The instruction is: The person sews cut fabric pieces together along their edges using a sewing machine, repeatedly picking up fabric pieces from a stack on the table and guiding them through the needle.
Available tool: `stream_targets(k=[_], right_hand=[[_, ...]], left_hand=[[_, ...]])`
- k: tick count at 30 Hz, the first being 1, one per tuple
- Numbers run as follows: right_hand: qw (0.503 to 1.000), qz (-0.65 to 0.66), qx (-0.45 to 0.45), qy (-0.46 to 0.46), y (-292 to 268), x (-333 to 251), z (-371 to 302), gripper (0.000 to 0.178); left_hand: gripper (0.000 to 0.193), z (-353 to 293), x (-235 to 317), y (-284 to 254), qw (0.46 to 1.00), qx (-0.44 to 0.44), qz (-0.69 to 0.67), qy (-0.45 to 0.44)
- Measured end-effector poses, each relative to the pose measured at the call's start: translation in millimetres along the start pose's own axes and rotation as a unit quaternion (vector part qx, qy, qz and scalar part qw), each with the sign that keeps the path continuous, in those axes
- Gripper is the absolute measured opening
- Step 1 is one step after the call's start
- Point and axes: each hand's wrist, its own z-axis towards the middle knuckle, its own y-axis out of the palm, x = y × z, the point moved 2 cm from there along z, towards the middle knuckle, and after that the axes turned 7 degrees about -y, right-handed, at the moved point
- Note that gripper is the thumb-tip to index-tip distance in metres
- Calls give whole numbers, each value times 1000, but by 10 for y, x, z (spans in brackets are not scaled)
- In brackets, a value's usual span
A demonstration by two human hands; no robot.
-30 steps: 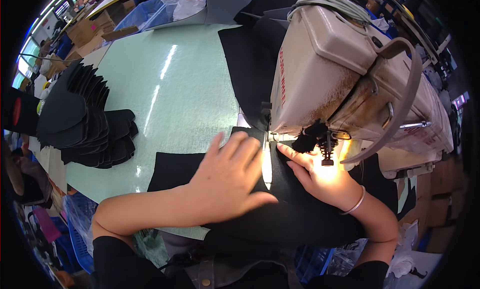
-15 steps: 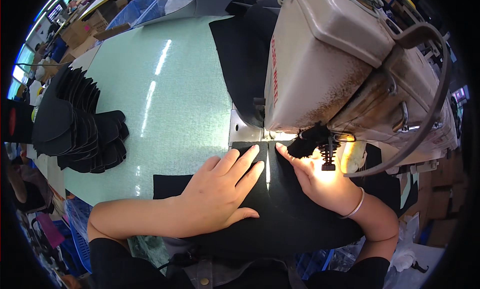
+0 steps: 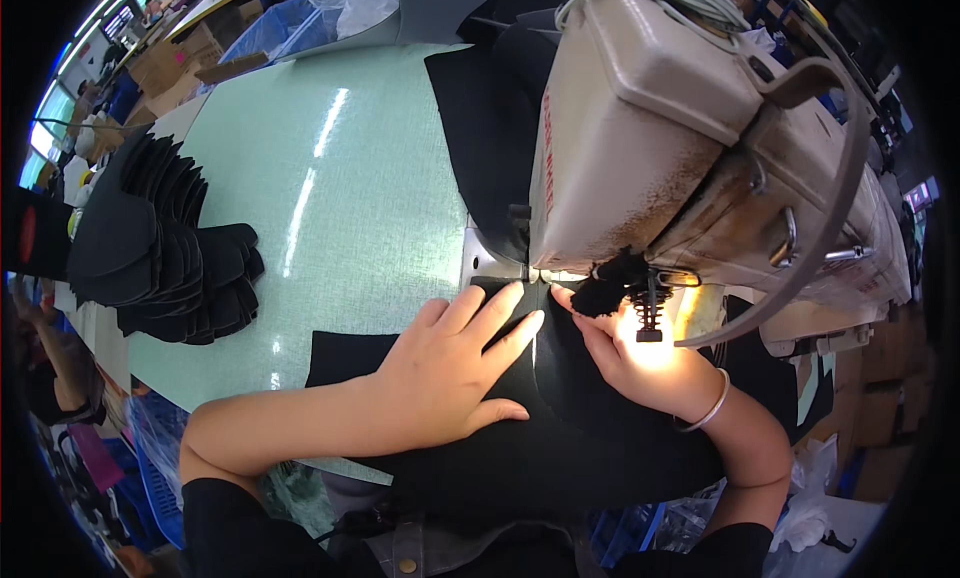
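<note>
Black fabric panels (image 3: 470, 468) lie under a worn beige sewing machine (image 3: 640, 128), and a seam line between two edges runs up to its presser foot. My left hand (image 3: 440, 368) rests on the fabric left of the seam, fingers spread and thumb out to the side. To the right of the seam, my right hand (image 3: 655, 363) presses the fabric with its index finger stretched toward the presser foot. Bright lamp light washes out part of this hand, and the machine's black spring fitting (image 3: 650, 313) partly covers it. More black fabric (image 3: 490, 128) extends beyond the presser foot.
A fanned stack of black cut pieces (image 3: 165, 253) sits at the left of the pale green table (image 3: 350, 208). A curved metal bar (image 3: 850, 178) hangs at the machine's right. Blue bins (image 3: 270, 38) with plastic bags stand at the far left.
The fabric and my left hand have slid slightly away from me, toward the presser foot. My right hand stays nearly in place. The whole view has shifted a little.
</note>
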Motion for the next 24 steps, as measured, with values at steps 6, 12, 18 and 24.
stream_targets(k=[6, 12, 18, 24], right_hand=[[997, -76, -5, -16, 32, 86, -20, 47], [994, -27, -98, 40, 58, 160, -8, 47], [994, -20, -100, 37, 80, 147, 28, 47], [981, -122, -146, 43, -55, 17, -61, 47]], left_hand=[[76, 65, -90, 9, 1000, -6, -6, 7], [63, 89, -102, 1, 1000, 2, -19, 1], [64, 93, -125, 12, 1000, 5, -22, 10], [60, 94, -165, -16, 998, 16, -48, 29]])
